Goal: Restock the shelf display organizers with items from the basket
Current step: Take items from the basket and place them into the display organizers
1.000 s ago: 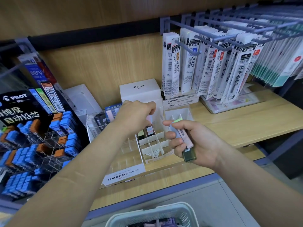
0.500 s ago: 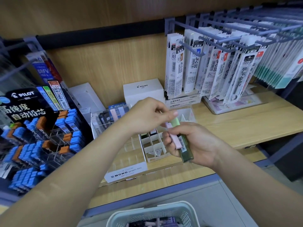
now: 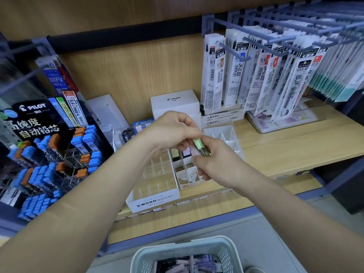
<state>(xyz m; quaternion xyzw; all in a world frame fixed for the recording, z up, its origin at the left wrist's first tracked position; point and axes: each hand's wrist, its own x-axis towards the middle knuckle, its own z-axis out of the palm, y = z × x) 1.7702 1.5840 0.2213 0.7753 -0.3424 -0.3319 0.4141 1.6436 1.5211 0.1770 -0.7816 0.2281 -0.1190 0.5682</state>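
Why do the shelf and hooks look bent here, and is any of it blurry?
Head view: the wide lens bows the shelf and fans the hooks; corners go soft, so the far-right packs smear; the left hand, right hand and their cases are fairly sharp; light is even, no hard shadows.

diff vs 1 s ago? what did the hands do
The left hand came away from the white divided organizer over to the right hand and now pinches the top of the green case held there. The right hand still grips the green case and the pink case. The organizer's contents and the basket look unchanged.
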